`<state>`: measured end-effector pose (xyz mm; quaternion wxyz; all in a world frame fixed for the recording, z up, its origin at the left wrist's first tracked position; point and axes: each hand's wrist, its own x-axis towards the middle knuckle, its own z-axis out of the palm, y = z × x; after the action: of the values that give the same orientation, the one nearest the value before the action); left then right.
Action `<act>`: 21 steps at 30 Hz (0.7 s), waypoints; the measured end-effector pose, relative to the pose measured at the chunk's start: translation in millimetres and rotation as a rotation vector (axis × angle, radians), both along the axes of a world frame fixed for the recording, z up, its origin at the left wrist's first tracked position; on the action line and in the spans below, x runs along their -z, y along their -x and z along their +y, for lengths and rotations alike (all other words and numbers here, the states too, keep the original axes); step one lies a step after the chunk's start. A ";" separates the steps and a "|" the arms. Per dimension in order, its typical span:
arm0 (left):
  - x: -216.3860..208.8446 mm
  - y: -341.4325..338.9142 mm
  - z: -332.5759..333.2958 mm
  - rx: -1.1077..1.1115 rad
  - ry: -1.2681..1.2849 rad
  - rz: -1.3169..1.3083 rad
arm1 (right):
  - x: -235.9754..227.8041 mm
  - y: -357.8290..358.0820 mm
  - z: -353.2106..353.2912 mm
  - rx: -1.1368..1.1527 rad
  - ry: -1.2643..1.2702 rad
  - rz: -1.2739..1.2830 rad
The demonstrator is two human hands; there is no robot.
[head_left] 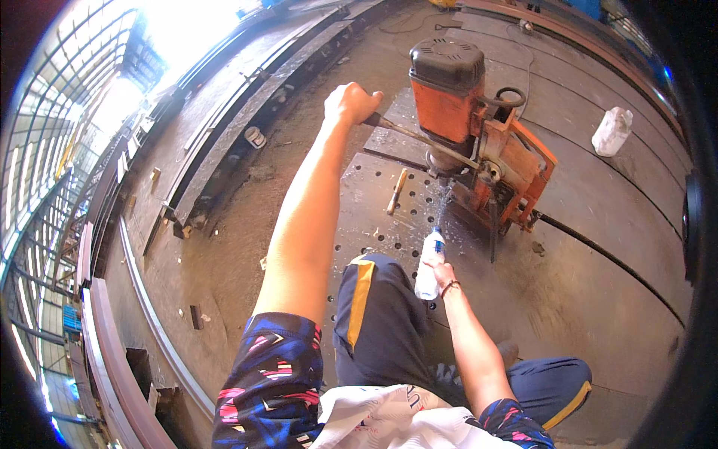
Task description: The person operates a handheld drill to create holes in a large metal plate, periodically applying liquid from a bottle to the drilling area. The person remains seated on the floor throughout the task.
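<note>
An orange magnetic drill (449,105) with a black motor cap stands on a steel plate (359,191) that has several round holes. My left hand (351,103), arm stretched forward, is closed round the end of the drill's feed lever (411,135). In my right hand (441,273) is a clear plastic bottle (428,262) with a blue-and-white label. Its neck tilts toward the drill's cutter, and a thin spray of liquid shows between them. Left of the cutter, a slim wooden-looking stick (397,191) lies on the plate.
A black cable (591,243) runs from the drill to the right. A whitish, crumpled-looking container (612,132) stands at the right, and a small white can (255,137) lies on its side at the left. Long steel beams (247,112) cross the far left. My bent knees (381,299) are close to the plate.
</note>
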<state>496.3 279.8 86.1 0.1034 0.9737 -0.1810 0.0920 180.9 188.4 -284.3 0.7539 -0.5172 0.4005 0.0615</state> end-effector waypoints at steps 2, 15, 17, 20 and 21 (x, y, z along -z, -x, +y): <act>0.3 0.5 -1.5 0.012 0.053 0.092 | 20.1 -1.8 -5.6 -0.025 0.061 0.011; -2.6 3.4 2.4 -0.004 0.015 0.043 | 11.7 -1.9 0.8 -0.013 -0.087 -0.047; -3.5 1.4 3.2 -0.006 0.026 0.077 | 17.3 -4.1 -0.6 -0.016 -0.055 -0.032; -0.3 0.2 2.3 -0.004 0.029 0.043 | 26.4 -4.5 -2.5 -0.007 -0.032 -0.032; 0.4 0.5 1.6 -0.006 0.033 0.040 | 28.2 -4.5 -3.6 -0.006 -0.031 -0.025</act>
<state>495.8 281.4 85.7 0.1226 0.9740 -0.1746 0.0758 185.4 184.9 -312.5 0.7665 -0.5075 0.3884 0.0635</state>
